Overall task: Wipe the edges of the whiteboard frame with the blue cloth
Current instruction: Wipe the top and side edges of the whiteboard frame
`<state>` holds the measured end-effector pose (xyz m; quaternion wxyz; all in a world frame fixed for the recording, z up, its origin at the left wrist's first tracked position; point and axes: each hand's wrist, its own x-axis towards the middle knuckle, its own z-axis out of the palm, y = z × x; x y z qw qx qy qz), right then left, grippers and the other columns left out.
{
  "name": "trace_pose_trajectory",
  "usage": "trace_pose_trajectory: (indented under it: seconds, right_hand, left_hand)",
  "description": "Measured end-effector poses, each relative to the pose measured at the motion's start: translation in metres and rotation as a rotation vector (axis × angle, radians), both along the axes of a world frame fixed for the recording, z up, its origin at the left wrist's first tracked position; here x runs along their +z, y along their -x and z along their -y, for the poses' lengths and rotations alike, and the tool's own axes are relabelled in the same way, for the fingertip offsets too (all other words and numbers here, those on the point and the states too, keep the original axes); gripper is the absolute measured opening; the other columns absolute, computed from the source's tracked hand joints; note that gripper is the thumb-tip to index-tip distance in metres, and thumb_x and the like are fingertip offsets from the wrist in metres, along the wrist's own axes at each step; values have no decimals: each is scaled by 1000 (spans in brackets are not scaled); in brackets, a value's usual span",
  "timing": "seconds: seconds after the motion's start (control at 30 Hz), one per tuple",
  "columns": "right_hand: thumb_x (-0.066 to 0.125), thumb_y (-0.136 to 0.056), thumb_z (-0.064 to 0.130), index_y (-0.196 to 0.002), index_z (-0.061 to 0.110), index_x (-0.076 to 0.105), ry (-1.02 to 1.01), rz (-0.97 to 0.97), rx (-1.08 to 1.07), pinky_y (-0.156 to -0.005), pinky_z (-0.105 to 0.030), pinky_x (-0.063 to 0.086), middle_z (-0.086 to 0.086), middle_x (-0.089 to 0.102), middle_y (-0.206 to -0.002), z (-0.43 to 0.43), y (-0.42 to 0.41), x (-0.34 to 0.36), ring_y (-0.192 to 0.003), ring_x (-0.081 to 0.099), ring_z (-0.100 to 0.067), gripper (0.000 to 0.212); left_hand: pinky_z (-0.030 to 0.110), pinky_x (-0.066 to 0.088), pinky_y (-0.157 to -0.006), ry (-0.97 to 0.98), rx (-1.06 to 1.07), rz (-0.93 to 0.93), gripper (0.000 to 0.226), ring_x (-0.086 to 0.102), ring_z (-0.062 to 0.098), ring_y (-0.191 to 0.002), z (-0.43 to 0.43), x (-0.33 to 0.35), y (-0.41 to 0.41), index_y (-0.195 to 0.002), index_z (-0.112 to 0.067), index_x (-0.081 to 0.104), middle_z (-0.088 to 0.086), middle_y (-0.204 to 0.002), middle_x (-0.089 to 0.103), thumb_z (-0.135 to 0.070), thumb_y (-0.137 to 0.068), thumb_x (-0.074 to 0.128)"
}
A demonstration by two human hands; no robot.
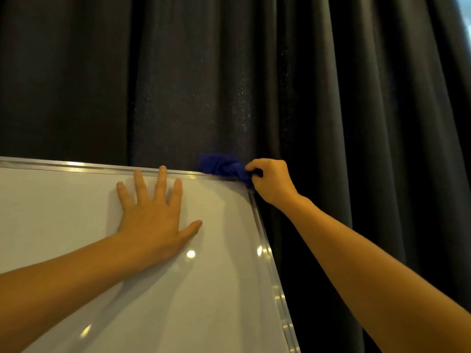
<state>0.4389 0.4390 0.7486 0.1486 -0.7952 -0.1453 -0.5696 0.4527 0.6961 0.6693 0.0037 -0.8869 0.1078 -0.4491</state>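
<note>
The whiteboard (pixel 76 225) fills the lower left, with a shiny metal frame (pixel 270 266) along its top and right edges. A bunched blue cloth (pixel 224 168) lies over the frame's top right corner. My right hand (pixel 272 182) is closed on the cloth's right end, just beyond the corner. My left hand (pixel 155 215) lies flat on the white surface with fingers spread, its fingertips reaching the top frame edge. The corner itself is hidden under the cloth.
A dark pleated curtain (pixel 356 98) hangs close behind the board and to its right. A sliver of bright window light (pixel 465 11) shows at the top right.
</note>
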Motion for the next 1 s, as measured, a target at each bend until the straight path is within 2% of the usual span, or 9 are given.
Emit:
trace_pose_trajectory:
  seconds: [0.1,0.17,0.3,0.4,0.53,0.63,0.8,0.93,1.0]
  right_hand:
    - [59,-77,-15,-92,2,77,-26,28,55,-87,-15,46,-10,74,-99,13,11,-26,-95,68,-21,29]
    - [60,-75,-12,-82,2,77,59,6,55,-87,-24,53,-10,75,-95,14,11,-40,-90,69,-22,23]
    - [63,-82,24,-89,13,70,-101,-55,53,-70,-32,52,-1,64,-94,-2,7,-38,-78,60,-11,15]
    - [52,-87,54,-142,30,40,-178,-129,-16,-97,-43,44,-10,35,-141,-29,-9,-30,-123,41,-29,61]
    - [17,-87,75,-152,45,1,30,-329,-225,-113,-65,6,-6,1,-165,-62,-42,-39,-148,-6,-39,74]
    - [24,-96,61,-153,41,10,-98,-317,-179,-116,-52,16,-3,11,-164,-37,-54,-38,-148,8,-32,62]
    - [28,-103,50,-148,9,37,-731,-520,161,-109,-40,36,-19,44,-149,-17,-45,-50,-133,45,-36,63]
    - [26,-96,62,-155,22,16,-620,-437,76,-112,-43,30,-13,32,-157,-39,-16,-123,-139,36,-33,71]
    - [11,-86,78,-155,28,-7,-389,-407,-103,-119,-45,16,-1,6,-165,-48,2,-167,-149,11,-28,87]
  left_hand:
    - [68,-7,-112,-45,-35,5,107,-21,48,-143,20,-6,-3,-150,-27,-22,10,-158,-31,-87,-63,-1]
    - [68,-6,-112,-70,-45,31,103,-21,48,-143,33,-9,-5,-150,-27,-22,10,-159,-28,-87,-70,4]
    - [68,-6,-111,-117,-46,52,97,-17,49,-143,46,-10,-10,-153,-27,-13,8,-162,-19,-83,-78,12]
    - [68,-6,-111,-120,-53,60,98,-17,50,-142,48,-12,-11,-153,-25,-13,8,-163,-15,-83,-77,10]
    - [68,-6,-113,-136,-36,62,99,-19,49,-143,46,-14,-14,-151,-22,-18,8,-163,-18,-82,-78,9]
    - [67,-6,-113,-150,-32,21,98,-21,46,-143,39,-13,-18,-151,-21,-17,9,-162,-20,-82,-76,3]
    - [69,-7,-112,-149,-56,20,104,-23,47,-143,40,-19,-20,-152,-20,-17,12,-161,-22,-82,-68,-10]
    - [75,-5,-108,-83,-8,28,117,-19,55,-140,49,-20,-22,-152,-10,-12,17,-161,-16,-87,-64,-8]
    - [76,-7,-106,-105,-30,25,117,-18,55,-140,52,-22,-24,-151,-13,-14,15,-162,-16,-88,-61,-13]
